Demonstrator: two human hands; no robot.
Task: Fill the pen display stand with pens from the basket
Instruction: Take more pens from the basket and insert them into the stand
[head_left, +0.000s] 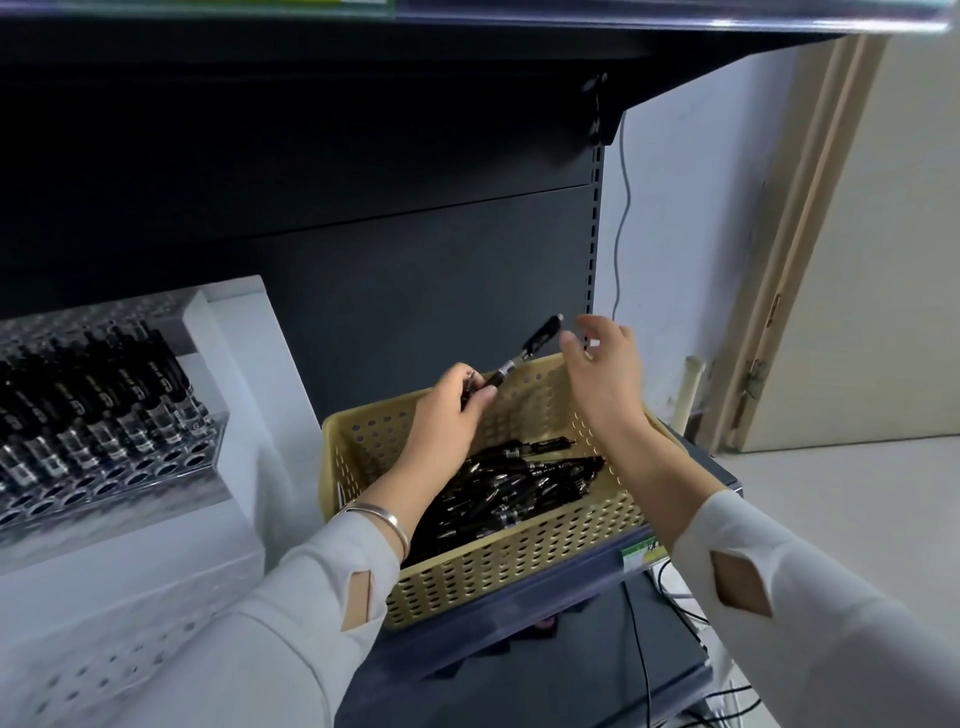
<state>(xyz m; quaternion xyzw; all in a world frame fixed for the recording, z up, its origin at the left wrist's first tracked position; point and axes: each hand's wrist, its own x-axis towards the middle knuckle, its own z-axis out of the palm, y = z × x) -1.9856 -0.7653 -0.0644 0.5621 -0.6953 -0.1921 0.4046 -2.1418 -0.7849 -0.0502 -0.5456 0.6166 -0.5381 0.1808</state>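
Head view, looking down at a shop shelf (519, 642).

- Left hand (457, 410): we see it above the back left corner of the basket (519, 556), fingers and thumb curled round the lower end of one black pen (524, 353). The pen tilts up and to the right, with its capped end above the basket's far rim. A glint shows between the fingers; we cannot tell whether it is a second pen. A silver bangle (384, 517) sits on this wrist.
- Right hand (605, 374): raised over the basket's back right corner, fingers loose and spread, holding nothing. Its fingertips are near the pen's upper end but apart from it.
- Basket: tan plastic, perforated walls, standing on the shelf's front edge just behind a green price label (641, 553). A heap of black pens (519, 483) lies across its floor, partly hidden under the left forearm.
- Pen display stand (210, 436): clear acrylic, at the left, well apart from the basket. Its rear rows carry upright black pens; the front rows show open holes. It rests on a white perforated box (130, 623).
- Both sleeves are white with diamond cut-outs.
- Behind: dark back panel (415, 286), a grey cable (621, 208) down the wall, a pale door (883, 260) at right.
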